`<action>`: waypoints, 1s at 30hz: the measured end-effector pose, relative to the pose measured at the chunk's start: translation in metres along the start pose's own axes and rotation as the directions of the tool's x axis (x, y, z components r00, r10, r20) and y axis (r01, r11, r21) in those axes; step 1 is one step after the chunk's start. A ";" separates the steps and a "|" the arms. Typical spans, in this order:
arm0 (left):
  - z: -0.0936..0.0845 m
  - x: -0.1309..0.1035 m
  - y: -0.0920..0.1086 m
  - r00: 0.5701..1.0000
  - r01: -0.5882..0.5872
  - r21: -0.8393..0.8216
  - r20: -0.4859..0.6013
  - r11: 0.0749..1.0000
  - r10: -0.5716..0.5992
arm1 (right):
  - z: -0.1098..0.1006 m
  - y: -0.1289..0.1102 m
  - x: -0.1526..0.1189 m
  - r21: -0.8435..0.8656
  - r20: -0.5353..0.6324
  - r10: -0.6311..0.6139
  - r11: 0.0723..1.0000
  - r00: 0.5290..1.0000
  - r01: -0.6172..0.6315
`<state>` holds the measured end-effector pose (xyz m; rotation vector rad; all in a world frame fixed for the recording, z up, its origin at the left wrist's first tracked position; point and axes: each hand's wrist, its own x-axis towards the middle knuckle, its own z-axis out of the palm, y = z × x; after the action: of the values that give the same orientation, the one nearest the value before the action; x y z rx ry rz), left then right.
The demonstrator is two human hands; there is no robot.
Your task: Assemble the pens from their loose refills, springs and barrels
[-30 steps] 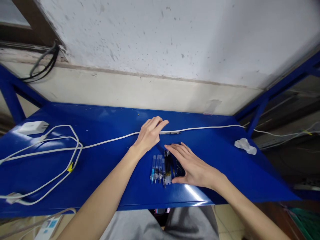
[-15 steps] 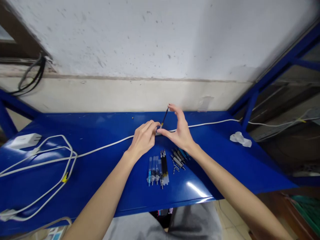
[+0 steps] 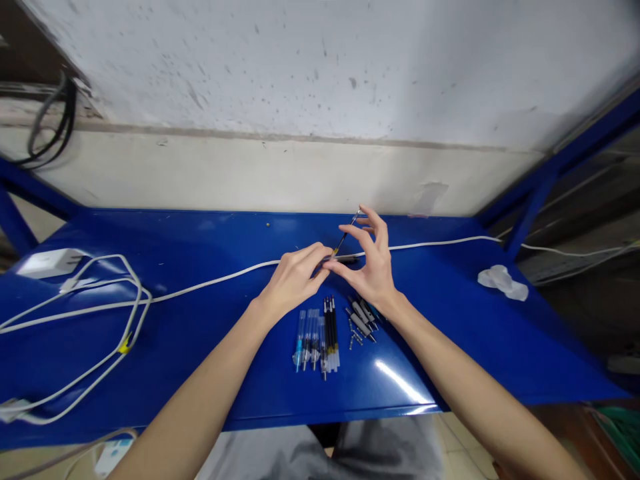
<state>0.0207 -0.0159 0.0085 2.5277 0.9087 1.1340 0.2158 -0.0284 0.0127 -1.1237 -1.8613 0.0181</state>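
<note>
A dark pen refill (image 3: 345, 237) with a yellowish band near its lower end slants up between my hands. My left hand (image 3: 299, 273) pinches its lower end, and the fingertips partly cover it. My right hand (image 3: 374, 261) is curved around the refill: the thumb lies by my left fingertips, the index finger touches the shaft, and another fingertip is at the upper tip. Below my hands lie clear pen barrels (image 3: 309, 337) and, right beside them, a row of black refills (image 3: 331, 330). Grey pen grips (image 3: 361, 317) and small metal tips (image 3: 355, 337) are further right.
A white cable (image 3: 215, 287) runs across the blue table (image 3: 200, 373) behind my hands, its loops lying at the left near a white adapter (image 3: 50, 263). Crumpled white tissue (image 3: 503, 281) lies at the right. A wall (image 3: 225, 173) stands along the back edge.
The refill now leans further right. My right hand has shifted right, its index finger lower on the shaft and another finger at the tip. My left hand still pinches the lower end.
</note>
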 end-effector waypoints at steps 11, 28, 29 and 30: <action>-0.003 -0.002 0.009 1.000 0.017 -0.184 -0.020 0.983 -0.021 | -0.003 0.003 0.000 0.052 -0.028 -0.001 0.999 1.000 0.003; 0.000 0.001 0.006 0.984 0.123 -0.132 -0.111 0.984 -0.138 | -0.004 -0.010 0.000 0.195 -0.111 -0.054 0.978 0.992 0.075; -0.001 0.000 0.004 0.985 0.129 -0.114 -0.101 0.985 -0.140 | -0.004 -0.011 0.000 0.204 -0.097 -0.046 0.977 0.994 0.065; -0.002 0.000 0.002 0.985 0.135 -0.093 -0.092 0.986 -0.143 | -0.004 -0.012 0.000 0.207 -0.088 -0.036 0.977 0.995 0.054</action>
<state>0.0201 -0.0178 0.0103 2.3180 1.0193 1.2347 0.2109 -0.0370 0.0204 -0.9234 -1.7646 0.1364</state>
